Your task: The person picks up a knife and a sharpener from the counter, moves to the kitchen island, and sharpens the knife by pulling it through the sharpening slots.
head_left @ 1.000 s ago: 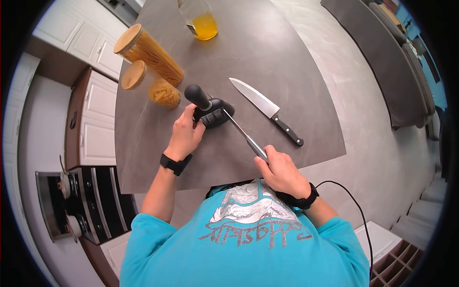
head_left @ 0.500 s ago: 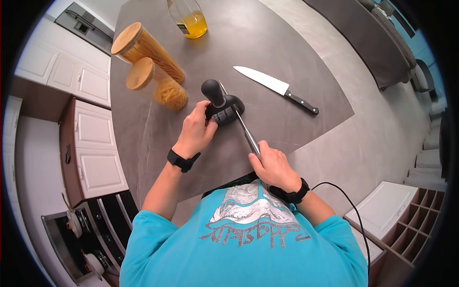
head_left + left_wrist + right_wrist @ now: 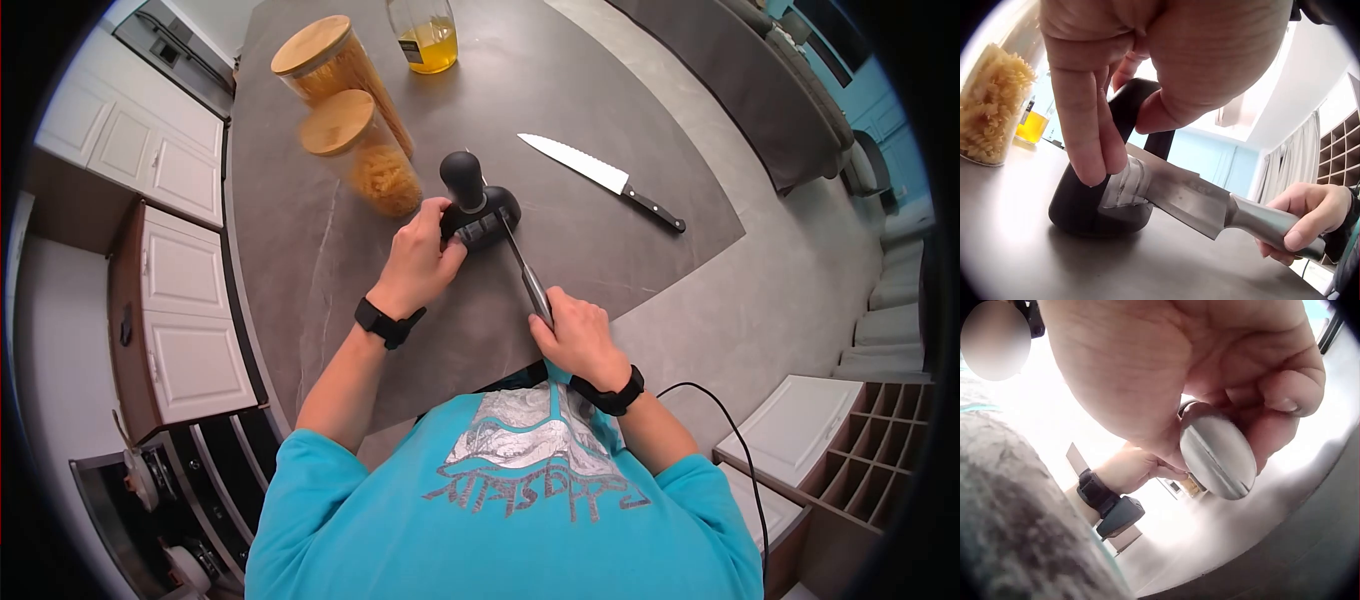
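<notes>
A black knife sharpener with an upright rounded handle stands on the grey table. My left hand grips its near left side, thumb and fingers bent around the body in the left wrist view. A metal-handled knife lies with its blade in the slot at the sharpener's right end; the tip side is hidden. My right hand holds this knife's handle, fingers wrapped round it. The right wrist view shows the handle's butt end projecting from the palm. Beyond, a second knife with a black riveted handle lies flat.
Two lidded glass jars stand left of the sharpener: a tall spaghetti jar and a shorter jar of spiral pasta. A bottle of yellow liquid stands farther back. The table's edge runs close on the right.
My right hand has come closer to the sharpener, and less blade shows outside the slot. The left hand keeps its grip. The head view has shifted, moving everything across the picture.
</notes>
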### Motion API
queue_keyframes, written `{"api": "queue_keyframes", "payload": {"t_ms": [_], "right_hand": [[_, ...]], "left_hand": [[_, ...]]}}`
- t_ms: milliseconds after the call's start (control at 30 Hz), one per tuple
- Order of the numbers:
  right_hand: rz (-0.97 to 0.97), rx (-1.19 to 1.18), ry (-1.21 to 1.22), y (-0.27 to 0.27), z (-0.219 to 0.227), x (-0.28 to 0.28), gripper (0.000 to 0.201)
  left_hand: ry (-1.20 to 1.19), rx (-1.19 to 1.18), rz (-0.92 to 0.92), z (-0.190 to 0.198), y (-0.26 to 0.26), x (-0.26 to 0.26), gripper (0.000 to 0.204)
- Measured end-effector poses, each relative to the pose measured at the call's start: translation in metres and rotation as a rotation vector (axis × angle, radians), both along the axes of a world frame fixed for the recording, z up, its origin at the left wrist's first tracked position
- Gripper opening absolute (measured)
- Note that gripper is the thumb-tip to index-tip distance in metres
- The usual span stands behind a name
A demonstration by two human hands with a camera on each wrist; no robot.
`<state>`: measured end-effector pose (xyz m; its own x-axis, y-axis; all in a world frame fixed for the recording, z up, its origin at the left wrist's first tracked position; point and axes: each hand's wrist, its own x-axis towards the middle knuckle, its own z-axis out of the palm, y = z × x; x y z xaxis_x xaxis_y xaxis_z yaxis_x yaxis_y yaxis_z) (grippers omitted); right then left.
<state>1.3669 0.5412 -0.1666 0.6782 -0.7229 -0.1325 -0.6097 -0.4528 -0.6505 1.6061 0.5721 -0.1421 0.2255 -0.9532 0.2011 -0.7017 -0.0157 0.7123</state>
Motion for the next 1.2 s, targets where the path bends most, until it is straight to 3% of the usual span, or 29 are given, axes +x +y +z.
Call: {"api": "queue_keyframes", "payload": {"t_ms": [567, 1067, 1167, 1200], "right_hand": [[-0.014, -0.146, 0.052, -0.014, -0.015, 0.005, 0.025], [-0.024, -0.185, 0.032, -0.014, -0.018, 0.005, 0.032], [-0.036, -0.119, -0.01, -0.025, -0.007, -0.003, 0.038], [-0.118, -0.1, 0.022, -0.037, -0.003, -0.007, 0.039]], "left_hand": [[0.01, 0.043, -0.018, -0.01, -0.02, 0.009, 0.039], [-0.082, -0.065, -0.012, -0.015, -0.022, 0.013, 0.038], [0.006, 0.095, -0.001, -0.004, -0.015, 0.011, 0.041], [0.026, 0.128, 0.027, -0.002, -0.011, 0.011, 0.042]]}}
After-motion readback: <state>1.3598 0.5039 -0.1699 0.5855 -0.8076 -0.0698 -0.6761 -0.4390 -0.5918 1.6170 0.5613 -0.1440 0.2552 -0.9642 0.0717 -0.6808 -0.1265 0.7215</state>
